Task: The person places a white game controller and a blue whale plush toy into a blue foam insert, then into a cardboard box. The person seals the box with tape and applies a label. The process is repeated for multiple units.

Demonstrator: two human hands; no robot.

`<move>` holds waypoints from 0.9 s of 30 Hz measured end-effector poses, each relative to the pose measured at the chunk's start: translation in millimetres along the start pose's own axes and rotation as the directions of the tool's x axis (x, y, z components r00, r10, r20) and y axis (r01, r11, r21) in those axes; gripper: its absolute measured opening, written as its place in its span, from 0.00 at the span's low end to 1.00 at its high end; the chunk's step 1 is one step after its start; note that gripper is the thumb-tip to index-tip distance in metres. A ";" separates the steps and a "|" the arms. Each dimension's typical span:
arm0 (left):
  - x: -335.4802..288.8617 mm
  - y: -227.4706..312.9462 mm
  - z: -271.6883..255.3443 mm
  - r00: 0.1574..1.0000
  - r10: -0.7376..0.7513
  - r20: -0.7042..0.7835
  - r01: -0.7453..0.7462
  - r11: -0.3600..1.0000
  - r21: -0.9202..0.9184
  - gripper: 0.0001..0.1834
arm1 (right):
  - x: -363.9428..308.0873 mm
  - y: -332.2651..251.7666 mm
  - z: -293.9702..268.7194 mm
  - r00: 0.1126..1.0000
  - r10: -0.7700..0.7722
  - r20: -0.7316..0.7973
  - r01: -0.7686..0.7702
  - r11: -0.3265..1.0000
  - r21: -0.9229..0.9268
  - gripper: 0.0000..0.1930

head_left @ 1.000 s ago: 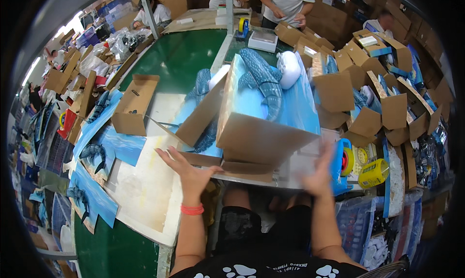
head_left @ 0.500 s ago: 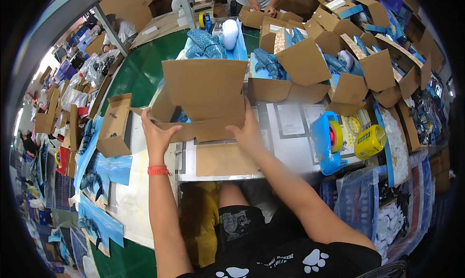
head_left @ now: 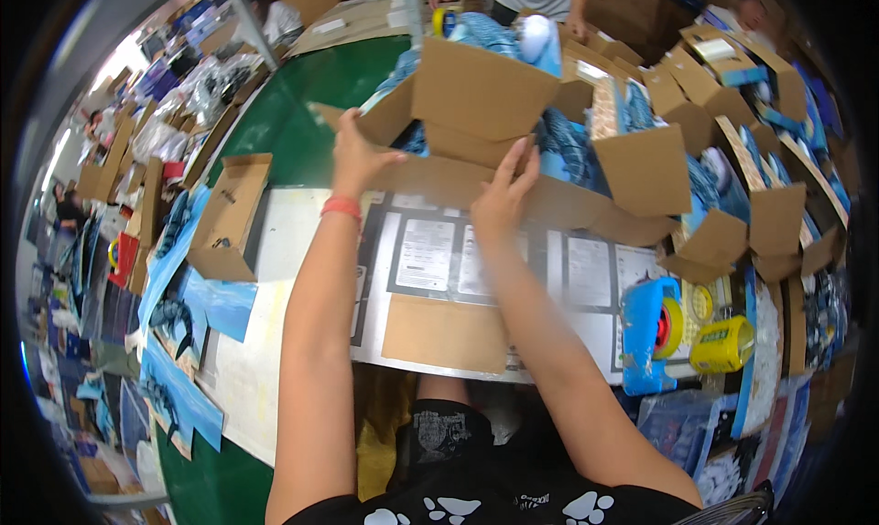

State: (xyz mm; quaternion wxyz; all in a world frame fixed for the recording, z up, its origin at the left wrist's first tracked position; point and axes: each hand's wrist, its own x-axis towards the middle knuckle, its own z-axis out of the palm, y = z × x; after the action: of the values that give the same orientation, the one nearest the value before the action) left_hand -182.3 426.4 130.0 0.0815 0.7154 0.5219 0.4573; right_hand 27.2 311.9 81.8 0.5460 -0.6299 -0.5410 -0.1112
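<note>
An open brown cardboard box [head_left: 483, 87] stands at the far side of the table, its lid flap raised and a bit of blue patterned stuff visible inside. My left hand [head_left: 355, 157] grips its near left corner, thumb along the front. At the front right, my right hand [head_left: 502, 191] has its fingers closed on the box edge. Behind the box lie blue patterned toys and a white rounded piece [head_left: 533, 38].
A flat cardboard piece [head_left: 444, 333] lies by the near edge, below printed sheets [head_left: 426, 255]. To the right are a blue tape dispenser [head_left: 648, 342] and yellow bottle [head_left: 721, 344]. Filled open boxes [head_left: 641, 168] crowd the far right; an open box [head_left: 229, 218] sits left.
Both hands have pushed the box away from me, toward the other filled boxes. The view has also shifted, uncovering more of the printed sheets on the table.
</note>
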 end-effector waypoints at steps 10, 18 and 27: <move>-0.6 -9.2 -34.8 0.959 -0.145 0.245 0.100 0.978 0.185 0.66 | -47.4 -31.7 -27.3 0.978 -0.136 0.159 0.139 0.990 -0.003 0.26; -106.3 -57.3 -271.2 0.953 -0.222 -0.205 0.300 0.628 0.718 0.42 | -135.2 -17.2 -150.0 0.807 -0.142 0.574 -0.074 0.939 0.336 0.15; -161.5 -154.0 -243.6 0.426 -0.899 0.097 0.296 0.037 -0.954 0.51 | -134.9 -102.9 -89.1 0.781 -0.231 0.580 -0.103 0.869 0.484 0.11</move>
State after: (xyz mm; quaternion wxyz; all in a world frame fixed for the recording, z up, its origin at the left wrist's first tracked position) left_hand -472.0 274.0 85.1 0.4874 0.0624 0.4514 0.7449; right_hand -67.8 145.6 75.3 0.4741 -0.4516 -0.7218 0.2241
